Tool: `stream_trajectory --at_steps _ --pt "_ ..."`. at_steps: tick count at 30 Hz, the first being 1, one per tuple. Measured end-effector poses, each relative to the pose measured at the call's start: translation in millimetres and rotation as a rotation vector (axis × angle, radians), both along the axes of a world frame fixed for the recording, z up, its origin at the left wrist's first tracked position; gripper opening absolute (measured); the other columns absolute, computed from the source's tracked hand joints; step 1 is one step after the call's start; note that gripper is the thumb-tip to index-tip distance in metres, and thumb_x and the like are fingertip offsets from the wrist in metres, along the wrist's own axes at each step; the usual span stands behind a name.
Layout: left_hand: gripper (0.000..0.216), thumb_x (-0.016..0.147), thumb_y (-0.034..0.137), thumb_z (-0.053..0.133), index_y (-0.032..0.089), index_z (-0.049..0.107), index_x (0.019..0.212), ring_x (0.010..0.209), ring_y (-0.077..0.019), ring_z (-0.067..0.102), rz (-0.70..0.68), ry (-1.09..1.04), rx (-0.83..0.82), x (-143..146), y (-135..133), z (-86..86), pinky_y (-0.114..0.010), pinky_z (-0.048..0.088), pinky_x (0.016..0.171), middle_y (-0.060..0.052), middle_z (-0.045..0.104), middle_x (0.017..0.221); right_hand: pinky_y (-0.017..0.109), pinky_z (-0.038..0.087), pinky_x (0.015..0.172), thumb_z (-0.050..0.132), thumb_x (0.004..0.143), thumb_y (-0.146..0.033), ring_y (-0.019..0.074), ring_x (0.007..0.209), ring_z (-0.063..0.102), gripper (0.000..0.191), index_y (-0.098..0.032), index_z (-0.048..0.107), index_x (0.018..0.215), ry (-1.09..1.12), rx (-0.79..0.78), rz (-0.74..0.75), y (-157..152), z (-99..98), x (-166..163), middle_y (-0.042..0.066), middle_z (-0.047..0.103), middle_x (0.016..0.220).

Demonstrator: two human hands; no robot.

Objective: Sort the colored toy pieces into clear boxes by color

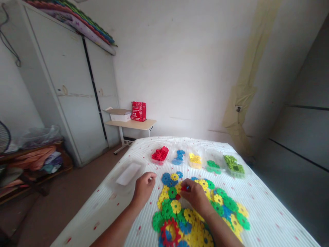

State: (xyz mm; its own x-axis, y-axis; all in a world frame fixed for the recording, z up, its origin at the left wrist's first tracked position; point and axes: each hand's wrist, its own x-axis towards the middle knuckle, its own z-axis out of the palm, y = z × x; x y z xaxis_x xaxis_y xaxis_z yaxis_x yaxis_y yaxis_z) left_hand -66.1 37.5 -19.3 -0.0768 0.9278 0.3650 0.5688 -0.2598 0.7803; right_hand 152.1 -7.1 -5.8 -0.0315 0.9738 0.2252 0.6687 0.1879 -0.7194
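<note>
Clock positions are read from the middle of the pile (192, 233), with 12 at the far edge of the table (262, 212). The pile consists of notched discs in yellow, green and blue, with a red ring (176, 232) at 8 o'clock. 5 clear tubs stand in a row beyond it:

- Tub 1 (158, 162), 11 o'clock: red pieces
- Tub 2 (177, 162), between 11 and 12 o'clock: blue pieces
- Tub 3 (195, 166), 12 o'clock: yellow pieces
- Tub 4 (213, 170), between 12 and 1 o'clock: green pieces
- Tub 5 (238, 175), 1 o'clock: light green pieces

A clear tray (128, 173) lies at 10 o'clock; whether its pale rectangle is a floor or a sheet cannot be told.

Right hand (194, 195): over the far part of the pile, thumb and fingers narrow about a red piece (184, 188); a firm grip cannot be confirmed. Left hand (145, 185): 10 o'clock, beside the tray, fingers curled; whether they hold anything cannot be told.

The right forearm hides part of the pile, and the bottom edge of the view cuts off its near side. Tub walls blur into the cloth; pieces cannot be counted. Beyond the table at 11 o'clock stand a box (120, 117) and a red bag (138, 111), contents hidden
</note>
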Motion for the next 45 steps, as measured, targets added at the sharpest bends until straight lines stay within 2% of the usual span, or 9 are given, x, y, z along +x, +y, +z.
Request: stream_trajectory --at_steps 5,11,15,21,27,32,35,39,45 --pt "0.021 0.070 0.022 0.046 0.017 0.065 0.078 0.056 -0.0132 0.059 -0.021 -0.042 -0.084 -22 -21 -29.3 -0.022 0.046 0.054 0.001 0.064 0.062 0.019 0.041 0.059 0.049 0.065 -0.012 0.0119 0.063 0.057 0.025 -0.018 0.065 0.083 -0.075 0.099 0.071 32 15.9 -17 0.000 0.065 0.071" --pt "0.023 0.069 0.023 0.044 0.016 0.064 0.077 0.053 -0.0126 0.057 0.034 -0.090 -0.071 -29 -14 -34.6 -0.022 0.045 0.054 0.000 0.064 0.061 0.021 0.043 0.069 0.050 0.065 -0.008 0.0143 0.074 0.060 0.033 -0.018 0.066 0.092 -0.185 0.194 0.039 105 47.0 -58 0.005 0.068 0.082" --pt "0.023 0.070 0.023 0.044 0.015 0.064 0.078 0.051 -0.0123 0.057 0.031 -0.117 -0.078 -29 -14 -37.0 -0.022 0.044 0.052 0.000 0.063 0.060 0.025 0.044 0.073 0.050 0.067 -0.009 0.0169 0.080 0.061 0.045 -0.016 0.059 0.110 -0.203 0.239 -0.039 127 51.0 -66 0.009 0.066 0.093" --pt "0.022 0.069 0.023 0.044 0.016 0.065 0.076 0.056 -0.0129 0.058 0.016 -0.108 -0.067 -29 -16 -36.8 -0.023 0.045 0.055 -0.001 0.065 0.065 0.024 0.044 0.072 0.043 0.074 -0.016 0.0161 0.078 0.062 0.024 -0.016 0.066 0.082 -0.213 0.314 -0.062 98 44.7 -26 0.007 0.067 0.083" --pt "0.021 0.068 0.019 0.045 0.018 0.065 0.074 0.068 -0.0147 0.060 -0.012 -0.022 -0.018 -23 -20 -31.6 -0.025 0.047 0.065 -0.002 0.067 0.073 0.025 0.046 0.063 0.039 0.078 -0.030 0.0163 0.068 0.062 0.027 -0.017 0.063 0.080 -0.209 0.395 -0.117 53 23.3 53 0.006 0.067 0.077" --pt "0.020 0.070 0.014 0.048 0.019 0.067 0.074 0.071 -0.0139 0.059 -0.206 0.023 0.026 -5 -30 -22.6 -0.025 0.047 0.070 -0.003 0.067 0.075 0.026 0.048 0.064 0.040 0.078 -0.040 0.0190 0.071 0.065 0.031 -0.019 0.063 0.083 -0.275 0.346 -0.251 8 -10.9 128 0.007 0.069 0.081" --pt "0.024 0.068 0.009 0.051 0.021 0.070 0.074 0.084 -0.0154 0.057 -0.379 0.112 0.098 14 -32 -16.9 -0.027 0.045 0.079 -0.003 0.066 0.083 0.026 0.049 0.061 0.042 0.075 -0.044 0.0191 0.065 0.065 0.032 -0.021 0.063 0.081 -0.281 0.275 -0.360 -15 -26.0 162 0.006 0.070 0.079" --pt "0.037 0.067 0.003 0.047 0.027 0.071 0.083 0.092 -0.0166 0.053 -0.456 0.306 0.128 38 -28 -12.7 -0.030 0.042 0.084 -0.002 0.063 0.091 0.027 0.049 0.057 0.040 0.074 -0.046 0.0195 0.062 0.065 0.035 -0.020 0.063 0.081 -0.270 0.208 -0.431 -29 -30.0 179 0.006 0.071 0.077" --pt "0.036 0.071 0.005 0.048 0.024 0.067 0.094 0.097 -0.0197 0.050 -0.227 0.495 0.106 43 -20 -16.9 -0.035 0.040 0.087 -0.005 0.060 0.099 0.028 0.050 0.068 0.038 0.077 -0.045 0.0204 0.073 0.066 0.037 -0.020 0.065 0.081 -0.338 0.230 -0.384 -26 -28.2 166 0.006 0.071 0.082"
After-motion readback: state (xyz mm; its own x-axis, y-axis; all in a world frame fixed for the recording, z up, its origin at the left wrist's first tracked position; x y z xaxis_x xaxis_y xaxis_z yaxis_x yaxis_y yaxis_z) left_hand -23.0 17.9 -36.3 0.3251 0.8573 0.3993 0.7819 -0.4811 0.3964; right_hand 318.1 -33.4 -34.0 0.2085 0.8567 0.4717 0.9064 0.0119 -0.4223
